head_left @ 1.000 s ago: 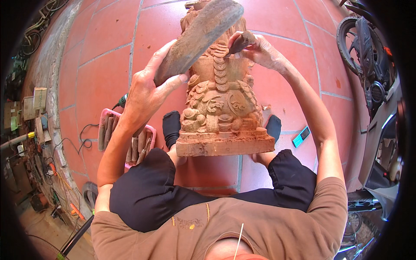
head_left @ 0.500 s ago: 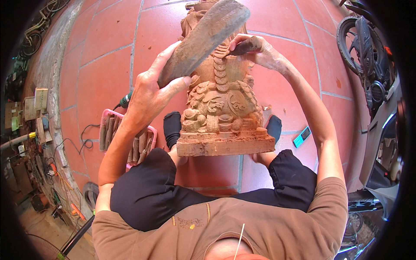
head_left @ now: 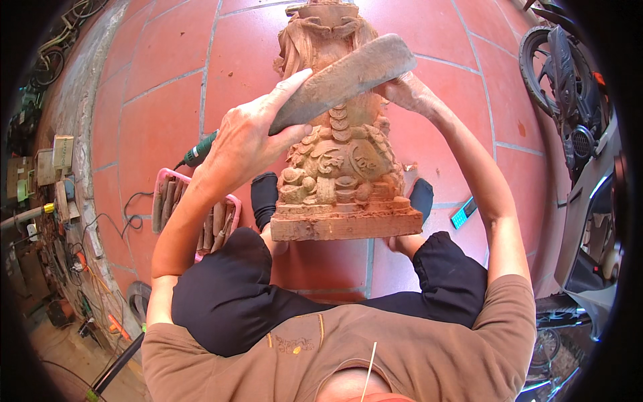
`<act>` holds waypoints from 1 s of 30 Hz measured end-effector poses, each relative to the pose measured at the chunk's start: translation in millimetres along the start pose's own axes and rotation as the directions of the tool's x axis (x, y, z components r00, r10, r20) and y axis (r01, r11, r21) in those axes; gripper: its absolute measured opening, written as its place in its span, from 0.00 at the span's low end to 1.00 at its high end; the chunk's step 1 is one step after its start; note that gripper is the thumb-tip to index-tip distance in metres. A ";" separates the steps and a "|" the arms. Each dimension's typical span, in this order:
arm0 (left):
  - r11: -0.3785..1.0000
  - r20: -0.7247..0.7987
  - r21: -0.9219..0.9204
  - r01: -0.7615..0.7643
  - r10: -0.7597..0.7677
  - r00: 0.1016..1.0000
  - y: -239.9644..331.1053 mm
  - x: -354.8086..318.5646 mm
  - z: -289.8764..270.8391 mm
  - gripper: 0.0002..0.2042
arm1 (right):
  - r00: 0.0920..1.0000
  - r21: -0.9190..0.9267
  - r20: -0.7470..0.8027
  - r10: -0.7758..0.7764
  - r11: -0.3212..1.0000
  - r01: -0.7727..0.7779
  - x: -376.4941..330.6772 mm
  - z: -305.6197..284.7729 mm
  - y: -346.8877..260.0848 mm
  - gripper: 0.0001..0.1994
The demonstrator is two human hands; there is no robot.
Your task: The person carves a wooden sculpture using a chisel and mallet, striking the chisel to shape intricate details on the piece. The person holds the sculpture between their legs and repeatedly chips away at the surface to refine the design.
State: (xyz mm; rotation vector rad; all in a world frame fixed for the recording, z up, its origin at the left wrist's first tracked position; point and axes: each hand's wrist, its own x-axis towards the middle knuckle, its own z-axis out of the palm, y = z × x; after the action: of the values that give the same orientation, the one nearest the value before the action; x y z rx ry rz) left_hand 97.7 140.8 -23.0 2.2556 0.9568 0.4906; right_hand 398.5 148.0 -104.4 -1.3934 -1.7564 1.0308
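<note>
— Above the lap, what does the left hand [head_left: 244,137] grip?
— It's closed round a flat wooden mallet [head_left: 345,77], laid slantwise across the carved wooden statue [head_left: 338,167].
— And the right hand [head_left: 408,90]?
— Behind the mallet, against the statue; its grip can't be made out.
— Around them?
— A pink tray of chisels [head_left: 191,214] on the red tile floor [head_left: 154,100].

Bright, even daylight fills the scene, and the red tile floor [head_left: 167,100] is strongly lit with only soft, short shadows under the wooden carving [head_left: 341,167]. No harsh glare shows. The middle is sharp, with carved detail clear. Toward the rim the fisheye bends the tile lines, the clutter at the left edge turns dim and smeared, and black corners frame the view
</note>
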 end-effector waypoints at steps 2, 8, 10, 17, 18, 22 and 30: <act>0.999 -0.035 -0.003 -0.046 0.046 0.998 2.1 -0.4 2.3 0.35 | 0.999 -0.027 0.029 0.031 0.999 -0.031 -0.2 -3.9 5.1 0.17; 0.990 -0.148 -0.059 -0.130 0.120 0.982 4.5 1.9 6.0 0.34 | 0.993 0.058 0.070 0.093 0.994 -0.097 0.5 -0.2 -8.2 0.10; 0.993 -0.061 0.095 -0.063 0.069 0.996 1.9 4.6 3.5 0.34 | 0.998 -0.002 -0.021 0.053 0.999 -0.053 -4.0 0.6 -9.0 0.10; 0.997 -0.127 0.066 0.032 -0.023 0.992 -10.9 -3.7 -6.3 0.34 | 0.995 0.158 0.061 -0.073 0.985 0.063 -4.9 -27.4 35.0 0.13; 0.998 -0.126 0.033 0.052 -0.047 0.991 -14.3 -5.8 -9.3 0.34 | 0.996 0.154 0.064 -0.064 0.987 0.054 -6.8 -29.5 35.7 0.13; 0.990 -0.115 -0.068 0.126 -0.133 0.984 -21.6 -8.7 -13.9 0.34 | 0.996 0.112 0.069 -0.062 0.992 0.054 -13.4 -31.8 26.2 0.13; 0.986 -0.094 -0.116 0.121 -0.132 0.987 -22.9 -10.7 -10.4 0.33 | 0.995 0.133 0.081 -0.065 0.990 0.054 -7.6 -14.5 10.7 0.17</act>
State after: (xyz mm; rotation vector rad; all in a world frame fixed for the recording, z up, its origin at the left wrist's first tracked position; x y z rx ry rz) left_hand 73.3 149.4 -31.8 2.0734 1.0893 0.5914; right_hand 417.5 144.5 -107.1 -1.2256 -1.7468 1.1660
